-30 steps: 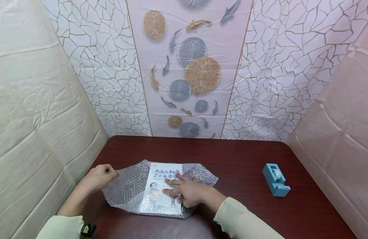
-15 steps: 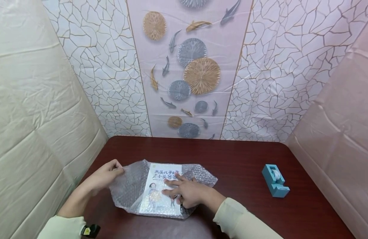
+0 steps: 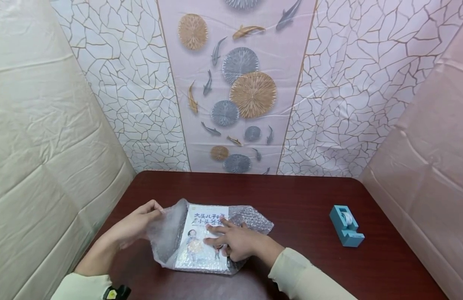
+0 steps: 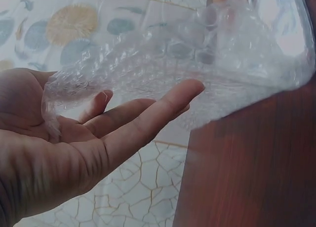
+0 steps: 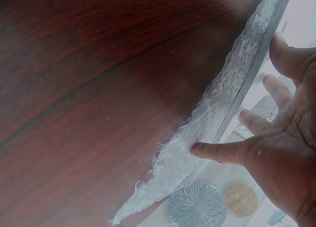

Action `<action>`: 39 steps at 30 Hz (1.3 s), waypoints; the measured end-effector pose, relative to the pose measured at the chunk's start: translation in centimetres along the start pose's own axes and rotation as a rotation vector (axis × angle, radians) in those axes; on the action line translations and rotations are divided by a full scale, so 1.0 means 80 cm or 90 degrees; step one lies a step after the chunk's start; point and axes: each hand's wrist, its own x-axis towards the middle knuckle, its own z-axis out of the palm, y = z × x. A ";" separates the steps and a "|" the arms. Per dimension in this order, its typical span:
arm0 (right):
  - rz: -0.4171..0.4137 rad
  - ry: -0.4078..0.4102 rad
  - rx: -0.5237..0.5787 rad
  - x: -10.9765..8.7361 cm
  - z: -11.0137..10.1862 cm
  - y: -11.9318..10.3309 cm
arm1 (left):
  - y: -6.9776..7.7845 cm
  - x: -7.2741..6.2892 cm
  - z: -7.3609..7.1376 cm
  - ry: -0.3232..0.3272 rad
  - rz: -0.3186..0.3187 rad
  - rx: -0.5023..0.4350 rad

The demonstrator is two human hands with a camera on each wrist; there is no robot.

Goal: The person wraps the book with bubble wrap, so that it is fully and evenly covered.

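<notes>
A white picture book [image 3: 194, 233] lies on a sheet of bubble wrap [image 3: 165, 237] in the head view. My left hand [image 3: 137, 223] pinches the left edge of the wrap and lifts it; that flap slopes up from the book's left side. In the left wrist view, the raised bubble wrap [image 4: 133, 64] runs across the left hand [image 4: 84, 133], whose lower fingers stay extended. Spread over the cover, my right hand [image 3: 240, 241] presses the book flat and hides its lower right part. The right wrist view shows the book's page edge [image 5: 254, 66] above the wrap.
A blue tape dispenser [image 3: 345, 227] with a roll of tape stands at the right on the dark red table [image 3: 291, 196]. The wrap's other flap [image 3: 252, 218] extends right of the book. Fabric walls surround the table at the back and sides.
My left hand has moved right and slightly up, bringing the wrap's left flap toward the book. The right hand stays in place on the cover.
</notes>
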 end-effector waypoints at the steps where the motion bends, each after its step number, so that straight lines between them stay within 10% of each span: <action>1: 0.000 0.000 0.000 0.000 0.000 0.000 | 0.001 0.000 0.002 -0.003 0.002 -0.004; 39: -0.010 -0.012 0.003 0.000 -0.001 0.000 | 0.001 0.027 0.062 -0.089 0.050 -0.035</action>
